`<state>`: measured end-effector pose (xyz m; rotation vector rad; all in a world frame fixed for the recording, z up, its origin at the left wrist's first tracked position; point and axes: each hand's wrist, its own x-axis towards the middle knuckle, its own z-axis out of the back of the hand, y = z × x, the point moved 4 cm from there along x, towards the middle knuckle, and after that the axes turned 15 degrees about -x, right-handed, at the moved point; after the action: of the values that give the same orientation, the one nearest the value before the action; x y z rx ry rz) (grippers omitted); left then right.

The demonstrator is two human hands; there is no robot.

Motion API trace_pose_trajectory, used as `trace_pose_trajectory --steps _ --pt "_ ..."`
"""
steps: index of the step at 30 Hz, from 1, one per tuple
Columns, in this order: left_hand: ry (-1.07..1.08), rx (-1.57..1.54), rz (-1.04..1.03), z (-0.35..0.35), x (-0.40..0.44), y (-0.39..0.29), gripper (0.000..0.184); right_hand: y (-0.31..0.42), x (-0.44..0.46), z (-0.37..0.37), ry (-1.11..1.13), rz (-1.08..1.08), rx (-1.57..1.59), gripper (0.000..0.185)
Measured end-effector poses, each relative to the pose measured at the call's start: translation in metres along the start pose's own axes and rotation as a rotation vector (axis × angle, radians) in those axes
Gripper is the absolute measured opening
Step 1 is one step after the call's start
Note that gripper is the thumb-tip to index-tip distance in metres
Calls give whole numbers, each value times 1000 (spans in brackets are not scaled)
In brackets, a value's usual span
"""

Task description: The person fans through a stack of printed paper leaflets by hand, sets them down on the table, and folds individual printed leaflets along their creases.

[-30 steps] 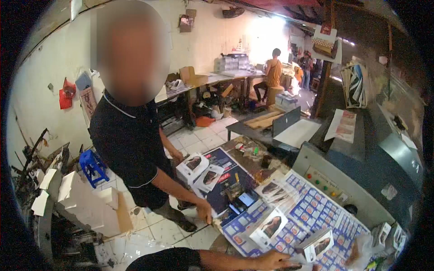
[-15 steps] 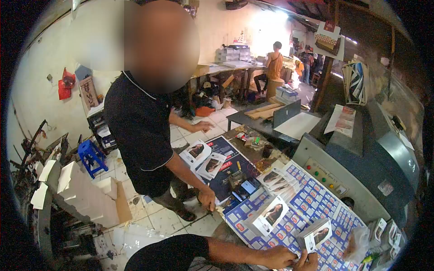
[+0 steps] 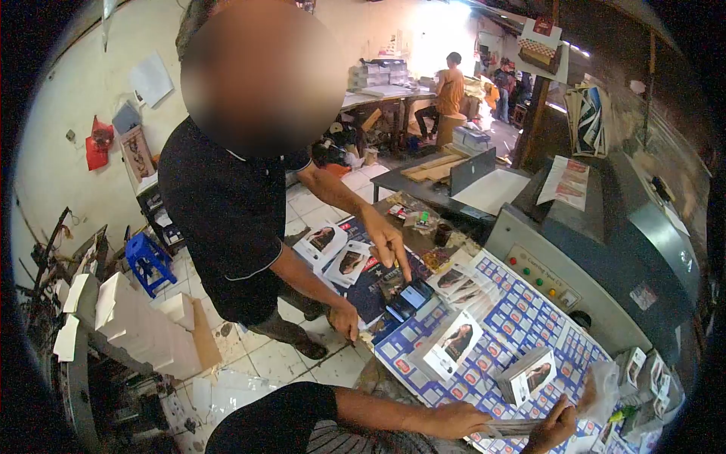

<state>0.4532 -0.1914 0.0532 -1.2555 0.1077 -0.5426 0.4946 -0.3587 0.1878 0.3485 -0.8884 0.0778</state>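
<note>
At the near edge of the table, my left hand is closed on one end of a thin greyish strip. My right hand grips the other end; what the strip is made of I cannot make out. Just beyond my hands stands a stack of printed cards with a picture of a long-haired figure. A second card stack lies to its left. Both rest on a blue-and-white printed sheet. Right of my right hand is a clear plastic bag.
Across the table a person in a black shirt points a hand at a phone. More cards lie on a dark poster. A grey machine with buttons borders the right side.
My hands have moved apart, and the greyish strip now shows between them. The other person's far hand has swung over the table to the phone. My view has shifted slightly.
</note>
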Motion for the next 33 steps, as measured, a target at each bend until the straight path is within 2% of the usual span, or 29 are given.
trace_pose_trajectory --steps 2,3,6,7,8,10,11,12,13,14,15,16,17,18,19,20,21,22,23,24,26,28,29,30,33 --pt "33 3 -11 2 2 0 29 0 3 5 -5 -68 48 61" --pt "69 15 -26 2 3 0 28 -7 0 5 158 -91 -31 47" --pt "111 -17 43 4 11 1 25 -41 -17 -27 141 -45 -42 40" --pt "84 54 37 11 10 -11 24 -35 -18 -33 25 -62 37 53" --pt "118 35 39 16 14 -17 24 -35 -22 -33 68 -61 32 50" --pt "210 57 74 8 23 -28 21 -45 -34 -44 2 34 -25 51" --pt "216 50 99 2 27 -15 21 -49 -33 -41 95 -131 47 51" --pt "223 49 118 -1 32 5 21 -57 -38 -45 193 -135 70 47" --pt "233 100 106 0 33 15 22 -55 -38 -45 385 -110 -43 43" --pt "232 153 89 5 36 20 24 -50 -36 -38 475 -20 -57 38" --pt "334 236 160 8 40 13 24 -38 -31 -27 526 77 -49 41" --pt "422 333 226 12 46 9 25 -29 -34 -23 605 233 -84 51" --pt "458 314 210 11 50 11 25 -34 -55 -33 800 302 -61 61" --pt "578 392 156 8 48 14 24 -25 -67 -32 860 404 -46 59" --pt "688 476 101 6 50 16 24 -29 -84 -43 1125 384 -24 54" --pt "697 470 100 6 55 14 24 -33 -101 -53 1385 364 7 49" --pt "740 521 118 6 59 11 24 -32 -106 -54 1391 358 8 49" --pt "781 577 132 5 65 10 24 -36 -108 -54 1362 269 42 40" --pt "769 597 68 6 72 16 25 -40 -108 -55 1335 176 76 32" --pt "784 591 70 5 82 12 25 -45 -109 -57 1342 162 80 32" --pt "767 681 76 11 114 -2 25 -59 -96 -66 1180 -20 157 25" --pt "404 577 -164 30 137 -11 40 -89 -86 -72 1043 -219 263 22" --pt "409 580 -164 33 147 -12 40 -103 -77 -72 1062 -300 256 22" --pt "310 596 -208 38 155 -17 47 -113 -72 -72 1083 -389 253 21" --pt "143 561 -262 30 171 -24 59 -127 -58 -82 1110 -292 309 19"
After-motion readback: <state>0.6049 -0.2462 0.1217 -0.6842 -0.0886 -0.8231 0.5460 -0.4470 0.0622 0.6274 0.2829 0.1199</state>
